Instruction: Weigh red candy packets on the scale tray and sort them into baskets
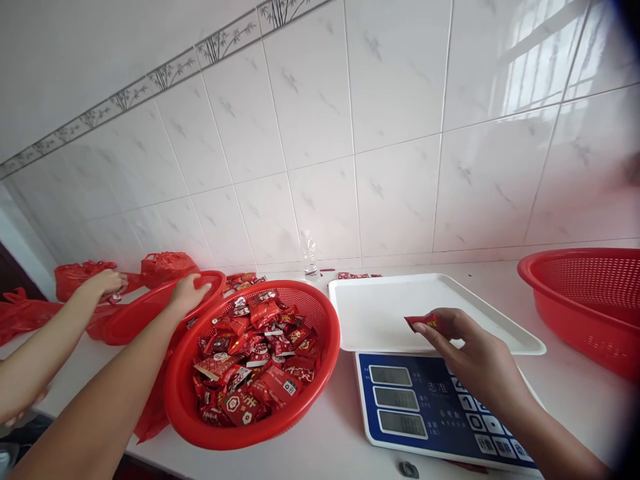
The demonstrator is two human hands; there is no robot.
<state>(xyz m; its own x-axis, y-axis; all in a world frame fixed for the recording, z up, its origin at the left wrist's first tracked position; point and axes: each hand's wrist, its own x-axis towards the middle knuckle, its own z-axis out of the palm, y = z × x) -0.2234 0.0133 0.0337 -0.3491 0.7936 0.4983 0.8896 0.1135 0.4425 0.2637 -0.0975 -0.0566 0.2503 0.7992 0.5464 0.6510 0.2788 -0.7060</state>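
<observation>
My right hand (457, 333) pinches a small red wrapped packet (431, 323) over the white tray (400, 287) of the weighing scale. The scale's blue panel (400, 400) with keys and displays lies below this hand. My left hand (189, 295) is reached out to the left, closed around the rim of a tilted red basket (145, 313); some of its fingers are hidden. In front of it stands a round red basket (327, 380) heaped with red wrapped snack packets (260, 360).
At far left, another person's hand (105, 285) works near red plastic bags (167, 267). More packets (243, 280) and a clear bottle (310, 257) are by the tiled wall. Another red basket (570, 313) stands at right. A small dark object (409, 469) lies before the scale.
</observation>
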